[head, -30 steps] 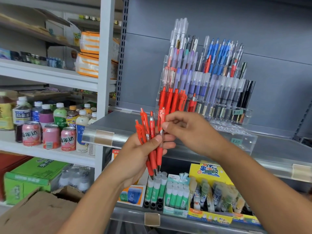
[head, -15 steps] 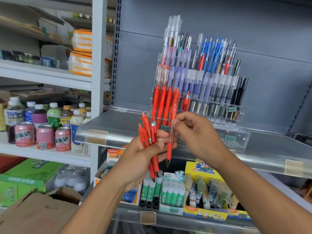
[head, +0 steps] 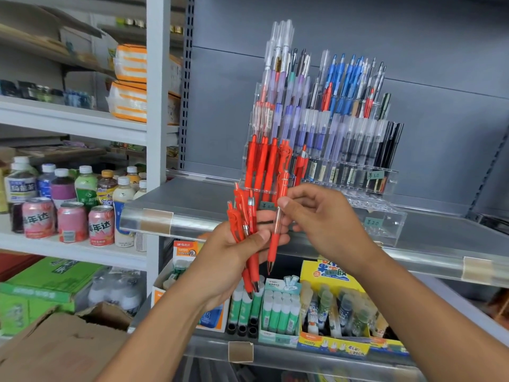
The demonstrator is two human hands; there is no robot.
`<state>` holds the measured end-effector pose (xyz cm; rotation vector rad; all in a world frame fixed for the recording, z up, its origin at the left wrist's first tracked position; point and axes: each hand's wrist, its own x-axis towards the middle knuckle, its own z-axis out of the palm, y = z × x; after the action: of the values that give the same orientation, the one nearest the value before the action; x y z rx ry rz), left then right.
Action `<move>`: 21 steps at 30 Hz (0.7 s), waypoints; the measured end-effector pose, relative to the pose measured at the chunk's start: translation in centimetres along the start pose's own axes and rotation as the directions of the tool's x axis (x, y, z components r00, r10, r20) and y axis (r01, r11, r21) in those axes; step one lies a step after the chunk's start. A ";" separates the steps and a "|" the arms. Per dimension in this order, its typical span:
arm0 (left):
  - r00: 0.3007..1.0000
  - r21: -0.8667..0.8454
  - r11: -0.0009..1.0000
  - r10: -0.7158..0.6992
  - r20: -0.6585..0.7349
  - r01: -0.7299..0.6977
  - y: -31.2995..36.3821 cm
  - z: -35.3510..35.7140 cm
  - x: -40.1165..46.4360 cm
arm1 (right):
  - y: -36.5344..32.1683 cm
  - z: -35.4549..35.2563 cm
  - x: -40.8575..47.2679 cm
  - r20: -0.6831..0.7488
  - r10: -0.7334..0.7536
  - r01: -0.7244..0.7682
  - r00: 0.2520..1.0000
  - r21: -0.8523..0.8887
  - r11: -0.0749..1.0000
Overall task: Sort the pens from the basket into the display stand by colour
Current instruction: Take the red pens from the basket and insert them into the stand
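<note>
My left hand point(head: 234, 255) grips a bundle of red pens point(head: 243, 216), tips pointing down, in front of the grey shelf. My right hand point(head: 319, 219) pinches a single red pen point(head: 276, 230) upright, just right of the bundle and apart from it. Behind stands a clear tiered display stand point(head: 385, 224) with red pens point(head: 261, 164) in its lower left slots, purple and clear ones in the middle, blue ones at the upper right and black ones at the far right. The basket is out of view.
The stand sits on a grey shelf point(head: 192, 199) with a clear front rail. Below are glue sticks point(head: 278, 307) and a yellow box point(head: 330, 321) of small bottles. Drink bottles and cans point(head: 71, 208) fill the white shelves on the left. A cardboard box point(head: 60, 346) lies at lower left.
My right hand has drawn one red pen out of the bundle and shifted it to the right. The camera moved a little, so the stand looks nearer.
</note>
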<state>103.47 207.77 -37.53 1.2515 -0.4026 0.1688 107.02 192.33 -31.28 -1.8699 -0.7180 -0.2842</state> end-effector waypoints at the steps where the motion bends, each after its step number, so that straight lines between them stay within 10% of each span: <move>1: 1.000 0.013 1.000 0.004 -0.003 -0.004 -0.1 0.0 0.0 | 0.0 0.0 0.0 -0.003 0.003 -0.003 1.000 0.003 1.000; 21: 0.999 0.025 0.999 -0.033 -0.026 0.034 -0.5 0.3 0.1 | -0.6 -1.8 0.7 -0.140 0.032 -0.032 0.990 0.003 0.999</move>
<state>103.71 207.34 -37.82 1.2788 -0.3585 0.1613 107.50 191.11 -29.73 -1.8391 -0.5921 -0.3905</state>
